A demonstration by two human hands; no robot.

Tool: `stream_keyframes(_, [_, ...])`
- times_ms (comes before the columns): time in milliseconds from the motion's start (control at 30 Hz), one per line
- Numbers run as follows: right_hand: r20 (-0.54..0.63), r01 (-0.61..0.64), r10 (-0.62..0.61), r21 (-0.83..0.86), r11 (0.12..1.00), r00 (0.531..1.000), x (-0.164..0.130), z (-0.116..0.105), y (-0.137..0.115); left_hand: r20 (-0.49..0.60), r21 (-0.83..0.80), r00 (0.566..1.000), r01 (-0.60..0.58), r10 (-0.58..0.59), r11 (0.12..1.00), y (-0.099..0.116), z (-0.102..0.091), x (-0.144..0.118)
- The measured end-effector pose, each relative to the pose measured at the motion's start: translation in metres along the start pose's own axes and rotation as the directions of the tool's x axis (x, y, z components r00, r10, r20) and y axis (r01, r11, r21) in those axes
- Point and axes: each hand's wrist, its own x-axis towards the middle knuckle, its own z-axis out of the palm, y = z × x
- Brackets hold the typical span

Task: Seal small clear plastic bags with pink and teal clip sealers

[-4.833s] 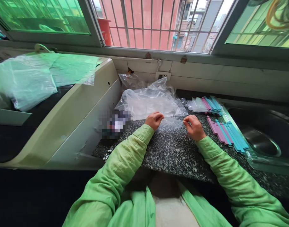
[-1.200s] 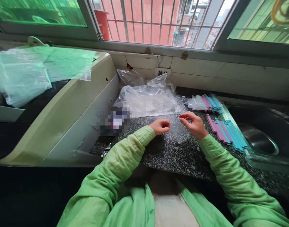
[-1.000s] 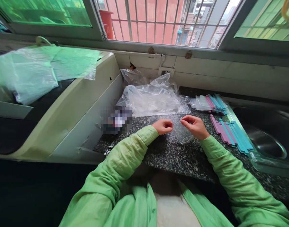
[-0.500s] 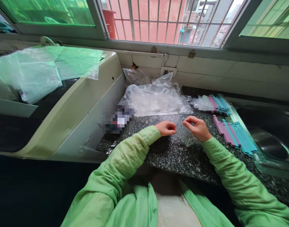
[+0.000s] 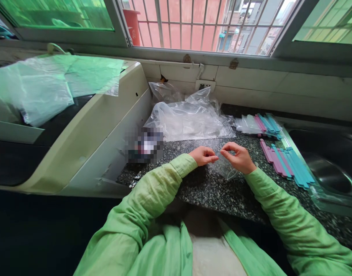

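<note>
A small clear plastic bag (image 5: 225, 168) hangs just over the speckled black countertop (image 5: 210, 191). My left hand (image 5: 204, 155) and my right hand (image 5: 239, 157) pinch its upper edge from either side, fingertips almost touching. Both arms wear light green sleeves. The lower part of the bag sags below my right hand.
A heap of clear plastic bags (image 5: 187, 119) lies behind my hands by the wall. Pink and blue sticks (image 5: 285, 163) lie in a row to the right, with more (image 5: 265, 124) behind. A steel sink (image 5: 331, 176) is at the far right, a cream appliance (image 5: 86, 126) on the left.
My hands have drawn closer together along the bag's upper edge. Earlier they held it stretched wide apart. The view has shifted slightly.
</note>
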Motion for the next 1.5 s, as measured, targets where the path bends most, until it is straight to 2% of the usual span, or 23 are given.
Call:
stream_keyframes(267, [-0.017,0.021,-0.021,-0.021,1.0,1.0,0.001,-0.001,0.0,0.013,-0.028,1.0,0.017,-0.017,0.999,0.0,0.0,0.001])
stream_keyframes(467, [0.012,-0.019,0.019,0.017,1.0,1.0,0.001,-0.001,0.002,0.011,-0.024,0.999,0.035,-0.035,0.999,0.0,-0.001,0.001])
stream_keyframes(800, [0.024,-0.12,0.119,0.026,0.992,0.993,0.0,-0.007,0.008,-0.122,-0.032,0.992,0.015,-0.019,0.999,-0.005,-0.009,0.001])
stream_keyframes(1033, [-0.017,-0.078,0.078,-0.036,0.996,0.997,-0.001,-0.008,0.007,-0.105,-0.069,0.994,0.002,-0.009,0.998,-0.008,-0.009,0.001])
stream_keyframes(1167, [0.0,-0.031,0.032,-0.062,0.998,1.0,-0.001,-0.009,0.006,-0.077,-0.063,0.997,0.014,-0.019,0.998,-0.011,-0.009,0.001])
stream_keyframes(1367, [0.06,0.003,0.001,-0.064,0.998,0.998,-0.002,-0.006,0.005,-0.151,-0.027,0.988,0.027,-0.031,0.999,-0.014,-0.007,0.002])
stream_keyframes(1500, [0.07,0.008,-0.004,-0.06,0.998,0.998,-0.002,-0.003,0.005,-0.161,0.011,0.987,-0.017,0.019,1.0,-0.013,-0.007,0.002])
